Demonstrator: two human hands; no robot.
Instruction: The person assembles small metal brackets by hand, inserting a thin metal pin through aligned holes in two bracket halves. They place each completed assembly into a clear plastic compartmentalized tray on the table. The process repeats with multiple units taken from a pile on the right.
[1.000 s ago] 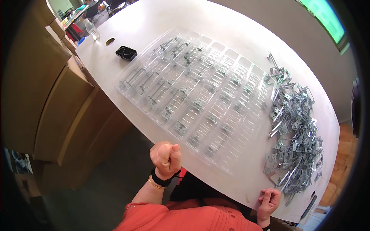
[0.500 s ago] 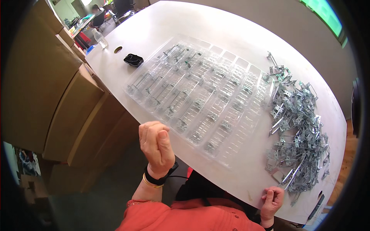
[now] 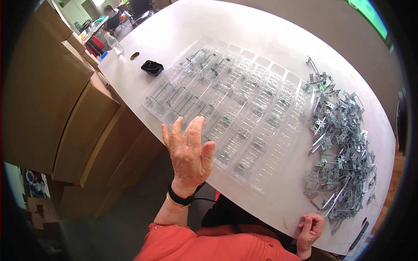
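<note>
My left hand is open above the near left edge of a clear plastic tray, fingers spread and nothing in them. The tray lies on the white table, its long slots running in rows. Thin metal brackets with rods lie in many slots, mostly toward the left. At the table's near edge my right hand rests with curled fingers, the thumb against them, and no part shows in it. Just beyond that hand spreads a tangled pile of silvery metal brackets.
A small black dish sits at the tray's far left, near a round hole in the table. A clear bottle stands at the left edge. Cardboard boxes are stacked left of the table. A dark pen-like tool lies near right.
My left hand has opened from a closed, raised fist and moved forward and right, over the tray's edge. My right hand stays at the table edge. The view has shifted slightly.
</note>
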